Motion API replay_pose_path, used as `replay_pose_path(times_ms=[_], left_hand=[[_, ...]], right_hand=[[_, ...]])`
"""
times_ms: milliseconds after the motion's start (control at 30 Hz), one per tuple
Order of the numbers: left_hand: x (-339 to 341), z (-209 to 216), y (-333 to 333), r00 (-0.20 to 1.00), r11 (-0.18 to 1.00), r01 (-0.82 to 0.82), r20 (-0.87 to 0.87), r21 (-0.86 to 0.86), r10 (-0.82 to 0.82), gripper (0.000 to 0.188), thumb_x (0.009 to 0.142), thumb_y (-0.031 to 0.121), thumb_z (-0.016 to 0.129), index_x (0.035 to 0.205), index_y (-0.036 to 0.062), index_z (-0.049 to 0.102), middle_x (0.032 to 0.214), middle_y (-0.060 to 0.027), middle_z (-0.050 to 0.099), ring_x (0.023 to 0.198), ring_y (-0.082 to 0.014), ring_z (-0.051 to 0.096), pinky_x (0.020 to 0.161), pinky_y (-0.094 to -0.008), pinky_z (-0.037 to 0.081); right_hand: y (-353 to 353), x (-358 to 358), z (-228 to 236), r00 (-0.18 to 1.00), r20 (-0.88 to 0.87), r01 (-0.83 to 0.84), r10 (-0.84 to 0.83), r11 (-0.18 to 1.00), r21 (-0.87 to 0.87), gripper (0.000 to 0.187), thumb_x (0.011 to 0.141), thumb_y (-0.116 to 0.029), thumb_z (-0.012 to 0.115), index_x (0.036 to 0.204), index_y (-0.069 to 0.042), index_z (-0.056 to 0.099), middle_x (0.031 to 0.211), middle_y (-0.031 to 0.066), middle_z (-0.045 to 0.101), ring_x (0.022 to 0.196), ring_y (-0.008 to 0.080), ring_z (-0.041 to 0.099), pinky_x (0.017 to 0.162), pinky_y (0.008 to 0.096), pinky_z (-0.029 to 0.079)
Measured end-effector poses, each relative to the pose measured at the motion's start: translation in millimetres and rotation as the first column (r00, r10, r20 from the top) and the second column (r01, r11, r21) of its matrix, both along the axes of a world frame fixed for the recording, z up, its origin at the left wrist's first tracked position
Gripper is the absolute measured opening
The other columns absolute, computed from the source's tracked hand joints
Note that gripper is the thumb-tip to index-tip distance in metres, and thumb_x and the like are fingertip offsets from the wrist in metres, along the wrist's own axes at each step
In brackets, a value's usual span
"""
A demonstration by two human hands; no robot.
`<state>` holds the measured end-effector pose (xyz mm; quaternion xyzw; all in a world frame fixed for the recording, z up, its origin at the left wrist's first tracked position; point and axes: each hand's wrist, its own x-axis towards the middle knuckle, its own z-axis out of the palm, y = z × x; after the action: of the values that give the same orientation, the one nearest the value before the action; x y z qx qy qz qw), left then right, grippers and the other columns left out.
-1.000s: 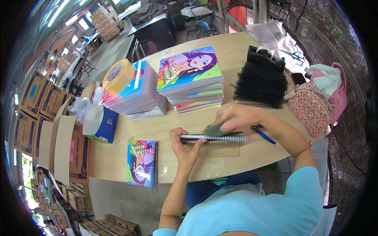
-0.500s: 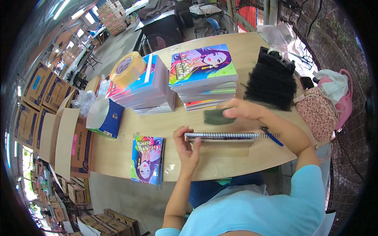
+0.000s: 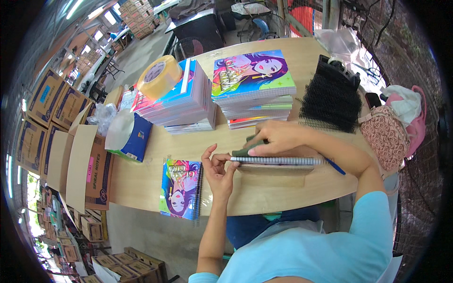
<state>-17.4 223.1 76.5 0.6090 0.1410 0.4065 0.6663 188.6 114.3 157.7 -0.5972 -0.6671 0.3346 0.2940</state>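
Note:
A spiral notebook (image 3: 278, 161) stands on edge near the front of the table, its coil-bound spine facing up. My left hand (image 3: 219, 170) pinches its left end between thumb and fingers. Just above, my right hand (image 3: 276, 138) grips a dark green flat block (image 3: 241, 153) and holds it along the left part of the spine; my fingers hide part of the block. By the spine's right end lies a blue-handled tool (image 3: 336, 166), partly behind my right forearm. Another spiral notebook with a colourful cover (image 3: 180, 189) lies flat to the left of my left hand.
Two stacks of printed books, one on the right (image 3: 255, 78), stand at the back; a tape roll (image 3: 159, 78) tops the other. Black coils (image 3: 330, 96) pile up at right, beside a pink patterned bag (image 3: 384, 137). A blue box (image 3: 134, 137) and open carton (image 3: 92, 170) stand left.
My right hand has brought the green block down and left onto the left part of the spine. My left hand stays at the notebook's left end. The whole view has shifted slightly.

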Motion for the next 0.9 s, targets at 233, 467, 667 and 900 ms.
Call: replay_pose_path(times_ms=[233, 467, 667, 900], left_hand=[[2, 1, -1, 0.998, 0.998, 0.06, 0.002, -0.023, -0.06, 0.066, 0.076, -0.006, 0.074, 0.13, 0.0039, 0.039, 0.094, -0.0054, 0.057, 0.091, -0.0136, 0.056, 0.09, -0.029, 0.046], [5, 5, -5, 0.997, 0.995, 0.07, 0.003, 0.067, -0.071, 0.025, 0.08, 0.004, 0.075, 0.1, 0.0001, 0.062, 0.1, -0.0044, 0.054, 0.09, -0.0126, 0.053, 0.078, -0.025, 0.046], [5, 6, -11, 0.995, 0.987, 0.1, -0.009, -0.122, -0.102, 0.028, 0.079, -0.001, 0.073, 0.105, -0.0009, 0.062, 0.099, -0.0067, 0.062, 0.083, -0.0108, 0.056, 0.074, -0.0226, 0.048], [6, 8, -10, 0.992, 0.97, 0.122, 0.046, -0.21, -0.115, 0.049, 0.077, -0.01, 0.07, 0.122, -0.0001, 0.052, 0.099, -0.0122, 0.067, 0.088, -0.0119, 0.063, 0.077, -0.0235, 0.052]], right_hand=[[4, 15, -41, 0.983, 0.185, 0.037, -0.016, 0.993, -0.113, 0.044, 0.095, -0.038, 0.054, 0.109, 0.002, 0.067, 0.103, 0.0188, 0.064, 0.091, 0.0241, 0.06, 0.078, 0.0392, 0.048], [-178, -16, -83, 0.46, 0.306, 0.815, -0.833, 0.534, 0.228, 0.038, 0.079, -0.013, 0.07, 0.113, -0.001, 0.06, 0.11, 0.0199, 0.054, 0.104, 0.036, 0.051, 0.093, 0.0436, 0.041], [-214, -27, -122, 0.292, 0.529, 0.714, -0.797, 0.55, 0.434, 0.041, 0.079, -0.012, 0.068, 0.116, 0.0, 0.055, 0.118, 0.0186, 0.047, 0.116, 0.0372, 0.042, 0.099, 0.0482, 0.034], [-194, -20, -104, 0.302, 0.064, 0.785, -0.951, 0.287, 0.55, 0.04, 0.082, -0.016, 0.067, 0.118, -0.001, 0.056, 0.113, 0.019, 0.054, 0.103, 0.0362, 0.053, 0.097, 0.0495, 0.039]])
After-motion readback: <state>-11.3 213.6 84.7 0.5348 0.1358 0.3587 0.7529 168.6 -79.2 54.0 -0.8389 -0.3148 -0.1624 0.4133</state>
